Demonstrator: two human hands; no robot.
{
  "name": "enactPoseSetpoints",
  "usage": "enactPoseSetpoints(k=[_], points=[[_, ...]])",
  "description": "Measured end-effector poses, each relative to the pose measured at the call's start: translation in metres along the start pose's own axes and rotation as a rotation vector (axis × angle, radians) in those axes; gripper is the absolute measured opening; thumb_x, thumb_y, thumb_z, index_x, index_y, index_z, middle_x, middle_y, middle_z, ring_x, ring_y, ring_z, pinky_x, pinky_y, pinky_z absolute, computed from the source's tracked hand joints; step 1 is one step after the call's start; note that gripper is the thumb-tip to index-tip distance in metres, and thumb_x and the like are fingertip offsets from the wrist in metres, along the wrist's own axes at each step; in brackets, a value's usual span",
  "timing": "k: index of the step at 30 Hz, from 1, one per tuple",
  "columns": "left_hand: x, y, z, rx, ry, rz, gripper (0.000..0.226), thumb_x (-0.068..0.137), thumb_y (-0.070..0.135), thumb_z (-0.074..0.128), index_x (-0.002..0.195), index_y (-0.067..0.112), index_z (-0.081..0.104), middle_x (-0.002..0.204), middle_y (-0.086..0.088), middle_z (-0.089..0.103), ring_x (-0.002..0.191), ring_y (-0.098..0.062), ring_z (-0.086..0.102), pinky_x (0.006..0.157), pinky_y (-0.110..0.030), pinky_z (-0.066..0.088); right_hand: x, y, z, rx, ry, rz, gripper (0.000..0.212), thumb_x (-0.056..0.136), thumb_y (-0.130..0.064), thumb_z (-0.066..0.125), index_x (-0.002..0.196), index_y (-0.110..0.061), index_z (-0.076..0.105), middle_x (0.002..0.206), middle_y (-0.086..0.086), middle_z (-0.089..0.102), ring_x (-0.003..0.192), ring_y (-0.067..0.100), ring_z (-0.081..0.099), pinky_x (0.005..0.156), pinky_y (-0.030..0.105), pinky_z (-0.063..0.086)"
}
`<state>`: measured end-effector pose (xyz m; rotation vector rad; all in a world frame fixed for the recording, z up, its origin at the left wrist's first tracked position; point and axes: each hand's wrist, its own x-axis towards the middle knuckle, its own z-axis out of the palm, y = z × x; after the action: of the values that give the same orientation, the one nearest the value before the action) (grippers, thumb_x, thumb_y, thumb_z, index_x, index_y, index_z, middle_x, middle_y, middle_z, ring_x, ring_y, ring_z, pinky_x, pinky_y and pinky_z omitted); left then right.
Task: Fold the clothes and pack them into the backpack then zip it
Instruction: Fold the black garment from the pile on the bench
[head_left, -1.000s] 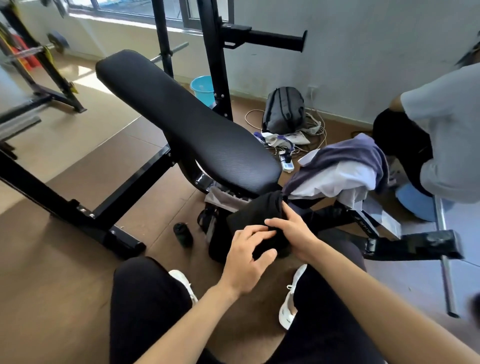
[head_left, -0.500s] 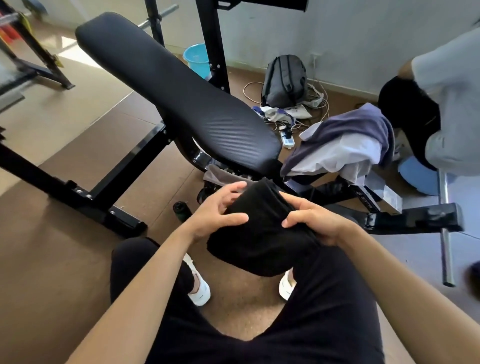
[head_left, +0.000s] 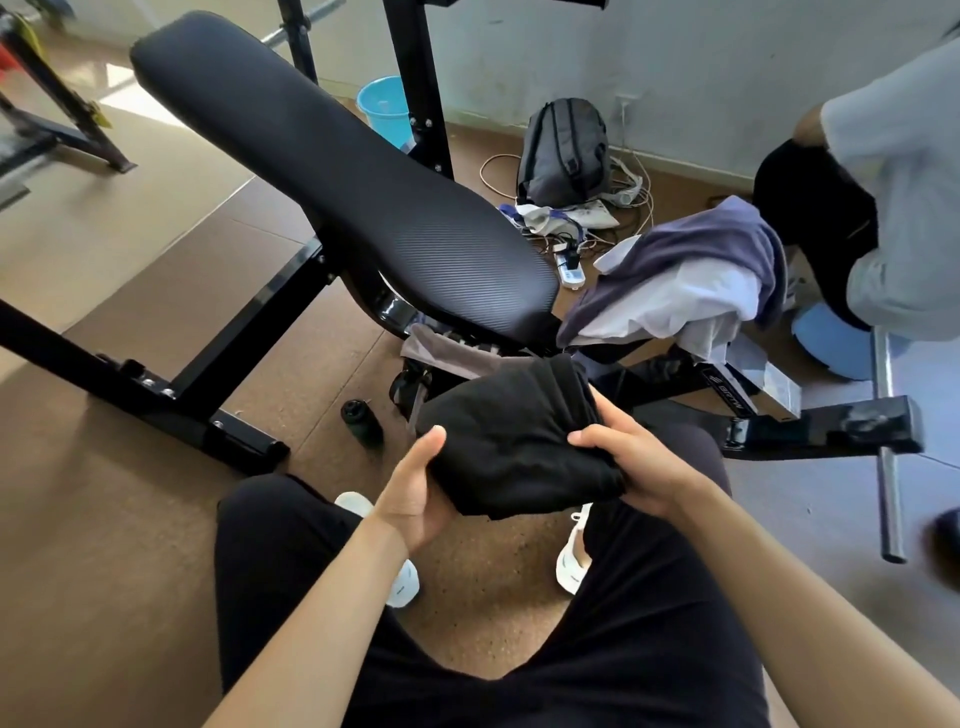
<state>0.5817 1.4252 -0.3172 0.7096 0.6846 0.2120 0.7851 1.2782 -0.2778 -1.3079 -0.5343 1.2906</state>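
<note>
Two hands on the folded black garment (head_left: 514, 447) now, held up over our lap. Since half a second back, our left grip (head_left: 415, 488) has dropped from the bundle's top edge to its 7 o'clock corner, pinching it with the thumb on top and fingers tucked under. Our right grip (head_left: 634, 467) stays curled round the 3 o'clock edge. From the bundle, the dark backpack (head_left: 563, 148) stands on the floor by the wall at 12 o'clock, well apart. Purple and white clothes (head_left: 691, 275) are heaped at 1 o'clock. There's white lettering on the black frame bar (head_left: 724, 387) at 2 o'clock, too blurred for us to read.
</note>
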Motion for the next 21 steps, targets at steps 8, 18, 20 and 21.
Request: enactPoseSetpoints(k=[8,18,20,21], points=[[0.008,-0.007,0.004,0.396,0.304,0.152,0.068,0.078,0.035,0.087,0.139,0.026,0.059,0.131,0.007,0.069,0.122,-0.018,0.065,0.111,-0.050,0.048,0.002,0.016,0.000,-0.009,0.080,-0.046,0.065,0.091,0.014,0.052,0.143,-0.024,0.051,0.134,0.008,0.066,0.120,0.022,0.064,0.100,0.036,0.053],[0.007,0.005,-0.005,0.526,0.152,0.318,0.055,0.079,0.025,0.085,0.130,0.014,0.067,0.127,-0.005,0.072,0.123,-0.025,0.066,0.109,-0.055,0.048,0.003,0.025,0.008,0.088,0.081,0.119,0.053,0.078,0.009,0.077,0.127,-0.002,0.063,0.123,0.018,0.071,0.114,0.032,0.069,0.096,0.040,0.057],[0.005,0.010,-0.004,0.663,0.218,0.374,0.051,0.080,0.022,0.086,0.127,0.015,0.068,0.122,0.000,0.074,0.118,-0.018,0.068,0.106,-0.052,0.051,0.004,0.025,0.009,0.058,0.205,0.056,0.052,0.076,0.008,0.079,0.124,-0.002,0.064,0.118,0.015,0.074,0.112,0.031,0.070,0.091,0.038,0.059],[0.005,0.013,-0.002,0.776,0.271,0.420,0.050,0.080,0.022,0.087,0.126,0.016,0.068,0.119,0.003,0.075,0.115,-0.014,0.069,0.104,-0.049,0.053,0.005,0.027,0.009,0.005,0.258,0.016,0.053,0.074,0.007,0.082,0.123,-0.005,0.065,0.116,0.011,0.075,0.111,0.029,0.071,0.089,0.037,0.060]])
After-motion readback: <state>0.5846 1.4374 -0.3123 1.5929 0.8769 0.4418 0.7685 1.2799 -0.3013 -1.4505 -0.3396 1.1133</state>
